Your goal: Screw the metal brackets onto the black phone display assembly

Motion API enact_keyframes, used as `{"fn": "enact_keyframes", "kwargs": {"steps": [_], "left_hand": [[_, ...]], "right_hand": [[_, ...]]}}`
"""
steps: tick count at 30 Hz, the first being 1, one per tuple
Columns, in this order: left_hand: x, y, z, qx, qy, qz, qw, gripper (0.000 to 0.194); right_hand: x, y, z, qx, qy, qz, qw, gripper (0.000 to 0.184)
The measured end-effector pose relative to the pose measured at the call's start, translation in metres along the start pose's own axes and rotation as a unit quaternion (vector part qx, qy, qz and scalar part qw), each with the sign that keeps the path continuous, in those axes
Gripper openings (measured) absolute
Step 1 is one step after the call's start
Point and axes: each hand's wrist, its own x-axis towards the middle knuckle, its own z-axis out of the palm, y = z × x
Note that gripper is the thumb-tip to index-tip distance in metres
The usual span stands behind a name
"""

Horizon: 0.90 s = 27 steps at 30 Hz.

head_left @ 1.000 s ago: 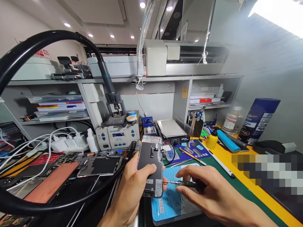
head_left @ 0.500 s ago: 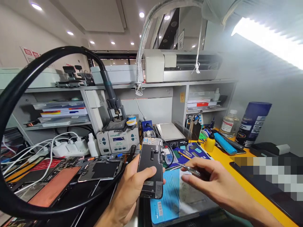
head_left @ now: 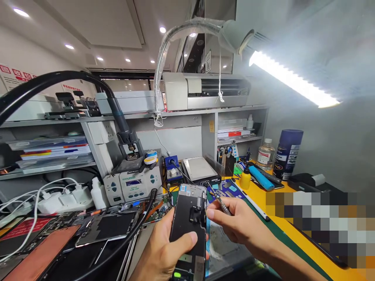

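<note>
My left hand (head_left: 166, 249) grips a phone screen assembly (head_left: 183, 222) from its left side, thumb flat across the dark back and fingertips showing at the right edge. A small black flex cable (head_left: 195, 214) sits on the upper right of that back. Closed around a slim metal screwdriver (head_left: 224, 207), my right hand (head_left: 234, 222) is beside the screen's right edge. The screwdriver's thin shaft points up and left, past the top corner of the screen. My right thumb and index tips are close to the flex cable; whether they touch it I cannot tell.
A hot-air station (head_left: 133, 187) stands behind my left hand, its black hose (head_left: 146, 210) looping at the left. Phone parts (head_left: 108, 228) cover the left side. A heating plate (head_left: 200, 168), yellow bottle (head_left: 245, 178) and spray can (head_left: 288, 154) stand behind. A lamp (head_left: 293, 80) hangs overhead.
My right hand has moved left to the screen's edge, and the screwdriver has swung to point more upward. The black cable piece now shows larger on the screen's back. The view has shifted.
</note>
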Motion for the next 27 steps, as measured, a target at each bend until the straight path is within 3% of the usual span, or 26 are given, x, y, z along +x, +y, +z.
{"fn": "enact_keyframes", "kwargs": {"steps": [14,22,27], "left_hand": [[-0.005,0.001,0.006,-0.009,-0.019,-0.021,1.000,0.052],[-0.006,0.001,0.005,-0.027,-0.007,-0.057,0.998,0.065],[-0.005,-0.002,0.003,-0.040,-0.019,-0.055,0.997,0.059]], "right_hand": [[0.001,0.003,0.009,0.039,-0.025,0.014,0.999,0.053],[0.001,0.007,0.011,0.052,-0.012,0.015,0.998,0.052],[-0.002,0.002,0.009,0.108,-0.042,0.021,0.993,0.049]]}}
